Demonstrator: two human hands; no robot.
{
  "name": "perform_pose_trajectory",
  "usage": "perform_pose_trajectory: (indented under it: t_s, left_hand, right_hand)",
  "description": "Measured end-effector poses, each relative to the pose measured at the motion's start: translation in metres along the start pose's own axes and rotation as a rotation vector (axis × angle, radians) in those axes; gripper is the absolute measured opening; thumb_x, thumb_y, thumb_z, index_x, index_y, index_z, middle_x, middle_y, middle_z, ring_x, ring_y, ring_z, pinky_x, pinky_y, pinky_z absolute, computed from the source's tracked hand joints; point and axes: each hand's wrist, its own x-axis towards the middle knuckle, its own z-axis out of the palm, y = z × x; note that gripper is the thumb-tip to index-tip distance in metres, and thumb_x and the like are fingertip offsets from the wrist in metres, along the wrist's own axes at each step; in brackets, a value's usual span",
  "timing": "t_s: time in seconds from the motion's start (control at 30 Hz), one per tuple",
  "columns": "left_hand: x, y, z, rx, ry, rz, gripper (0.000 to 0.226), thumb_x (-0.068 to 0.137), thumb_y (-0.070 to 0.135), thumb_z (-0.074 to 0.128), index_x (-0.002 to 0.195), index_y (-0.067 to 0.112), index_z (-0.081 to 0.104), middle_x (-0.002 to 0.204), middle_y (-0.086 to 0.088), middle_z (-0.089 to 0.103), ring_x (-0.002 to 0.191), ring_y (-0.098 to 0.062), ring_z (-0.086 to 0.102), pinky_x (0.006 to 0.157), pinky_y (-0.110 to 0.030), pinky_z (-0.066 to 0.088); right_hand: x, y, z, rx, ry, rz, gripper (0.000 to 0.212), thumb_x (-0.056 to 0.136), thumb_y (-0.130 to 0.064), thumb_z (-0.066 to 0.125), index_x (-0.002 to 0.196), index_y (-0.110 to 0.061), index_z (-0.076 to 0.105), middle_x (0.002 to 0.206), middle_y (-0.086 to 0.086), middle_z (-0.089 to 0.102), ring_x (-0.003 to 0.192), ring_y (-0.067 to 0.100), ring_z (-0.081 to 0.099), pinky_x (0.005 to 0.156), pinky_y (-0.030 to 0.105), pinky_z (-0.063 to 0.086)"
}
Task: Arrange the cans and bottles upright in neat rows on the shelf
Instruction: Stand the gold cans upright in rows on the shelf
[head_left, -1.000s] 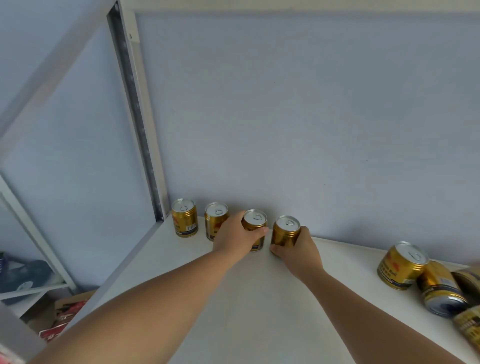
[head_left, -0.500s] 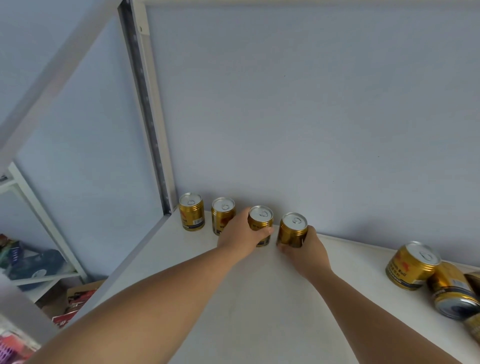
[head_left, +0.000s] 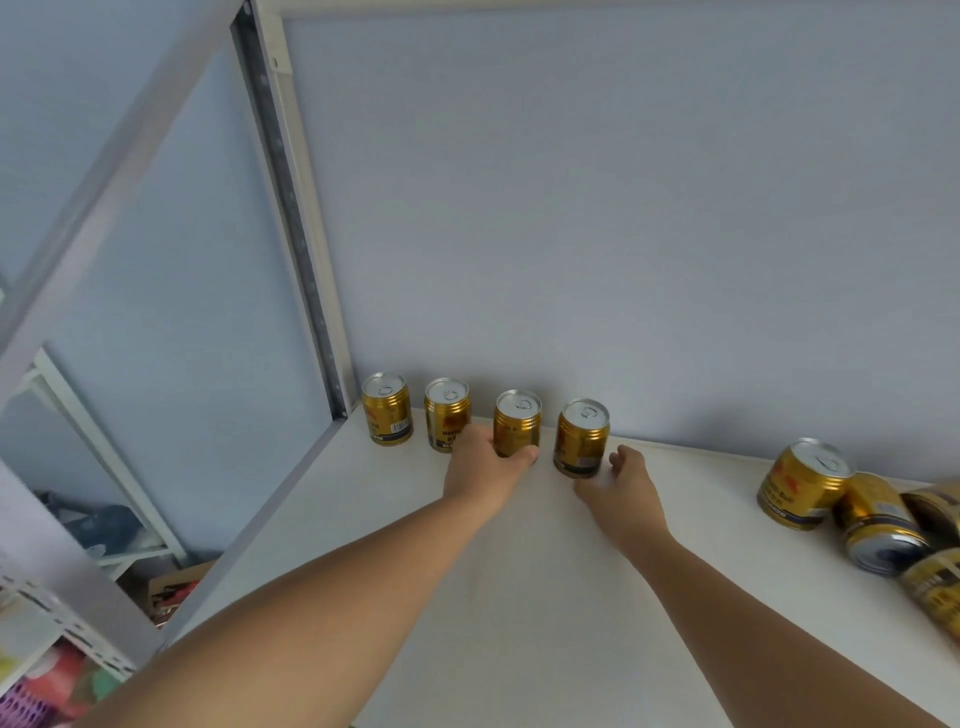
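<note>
Several gold cans stand upright in a row along the back wall of the white shelf (head_left: 519, 597): a first can (head_left: 387, 409) at the left corner, a second can (head_left: 447, 413), a third can (head_left: 516, 423) and a fourth can (head_left: 582, 437). My left hand (head_left: 485, 470) wraps the lower part of the third can. My right hand (head_left: 621, 488) sits just in front and to the right of the fourth can, fingers apart and off it. At the right, one gold can (head_left: 802, 483) stands upright beside several cans lying on their sides (head_left: 883, 525).
A grey metal upright (head_left: 291, 208) of the shelf frame rises at the back left corner. Left of the shelf, lower racks hold dark and colourful items (head_left: 104, 519). A pale blue wall closes the back.
My right hand has let go of the fourth can and drawn back a little toward me. My left hand stays on the third can. The view has shifted left.
</note>
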Motion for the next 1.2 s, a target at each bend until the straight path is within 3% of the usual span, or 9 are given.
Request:
perform_pose_trajectory:
  t_s: [0.07, 0.13, 0.47, 0.8, 0.87, 1.0, 1.1, 1.2]
  left_hand:
    - [-0.011, 0.009, 0.003, -0.041, 0.04, -0.045, 0.028, 0.083, 0.044, 0.078, 0.079, 0.028, 0.056, 0.077, 0.008, 0.062, 0.069, -0.002, 0.059, 0.058, -0.022, 0.041]
    - [-0.023, 0.021, 0.009, -0.017, 0.021, -0.085, 0.035, 0.085, 0.05, 0.075, 0.086, 0.025, 0.049, 0.086, 0.006, 0.057, 0.071, -0.004, 0.054, 0.058, -0.023, 0.039]
    - [-0.104, 0.071, 0.068, 0.12, -0.158, -0.002, 0.047, 0.09, 0.053, 0.067, 0.121, 0.018, 0.06, 0.11, 0.006, 0.061, 0.1, -0.014, 0.06, 0.081, -0.029, 0.048]
    - [-0.157, 0.123, 0.142, 0.208, -0.315, 0.128, 0.047, 0.089, 0.055, 0.069, 0.121, 0.021, 0.062, 0.116, 0.005, 0.063, 0.103, -0.015, 0.061, 0.082, -0.028, 0.046]
    - [-0.163, 0.132, 0.155, 0.238, -0.359, 0.172, 0.045, 0.088, 0.055, 0.07, 0.119, 0.024, 0.062, 0.116, 0.006, 0.061, 0.103, -0.015, 0.061, 0.084, -0.029, 0.049]
    - [-0.17, 0.143, 0.178, 0.24, -0.421, 0.268, 0.045, 0.085, 0.052, 0.074, 0.118, 0.024, 0.064, 0.119, 0.004, 0.062, 0.102, -0.012, 0.061, 0.087, -0.03, 0.05]
    - [-0.177, 0.148, 0.193, 0.283, -0.517, 0.352, 0.049, 0.084, 0.05, 0.074, 0.122, 0.023, 0.063, 0.123, 0.004, 0.062, 0.104, -0.013, 0.063, 0.09, -0.032, 0.052]
    - [-0.186, 0.153, 0.204, 0.291, -0.597, 0.399, 0.053, 0.084, 0.05, 0.074, 0.127, 0.022, 0.061, 0.126, 0.004, 0.059, 0.107, -0.014, 0.062, 0.091, -0.033, 0.052]
  right_hand:
    - [-0.01, 0.007, -0.008, -0.018, -0.017, -0.004, 0.082, 0.085, -0.025, 0.074, 0.153, -0.016, 0.028, 0.154, 0.003, 0.043, 0.135, 0.024, 0.046, 0.095, 0.031, 0.043]
    - [-0.021, 0.013, -0.019, -0.022, -0.023, -0.013, 0.079, 0.086, -0.027, 0.073, 0.152, -0.017, 0.03, 0.152, 0.002, 0.045, 0.133, 0.022, 0.048, 0.093, 0.029, 0.041]
    - [-0.08, 0.052, -0.117, -0.108, 0.019, -0.101, 0.061, 0.089, -0.031, 0.07, 0.142, -0.018, 0.045, 0.138, -0.002, 0.055, 0.121, 0.017, 0.054, 0.084, 0.026, 0.042]
    - [-0.122, 0.089, -0.218, -0.206, 0.17, -0.092, 0.054, 0.089, -0.035, 0.07, 0.136, -0.013, 0.053, 0.128, 0.001, 0.059, 0.116, 0.019, 0.056, 0.093, 0.034, 0.047]
    - [-0.131, 0.096, -0.236, -0.219, 0.201, -0.063, 0.051, 0.088, -0.036, 0.071, 0.132, -0.015, 0.055, 0.125, 0.0, 0.059, 0.113, 0.019, 0.057, 0.089, 0.032, 0.047]
    - [-0.145, 0.105, -0.268, -0.267, 0.291, -0.017, 0.036, 0.084, -0.036, 0.066, 0.116, -0.023, 0.057, 0.102, -0.006, 0.06, 0.09, 0.017, 0.057, 0.065, 0.029, 0.042]
    - [-0.159, 0.114, -0.287, -0.252, 0.376, 0.041, 0.049, 0.086, -0.035, 0.068, 0.13, -0.019, 0.054, 0.116, -0.003, 0.061, 0.099, 0.016, 0.057, 0.075, 0.031, 0.045]
    - [-0.176, 0.124, -0.298, -0.283, 0.414, 0.088, 0.051, 0.086, -0.036, 0.069, 0.132, -0.019, 0.054, 0.12, -0.003, 0.061, 0.104, 0.016, 0.058, 0.081, 0.031, 0.046]
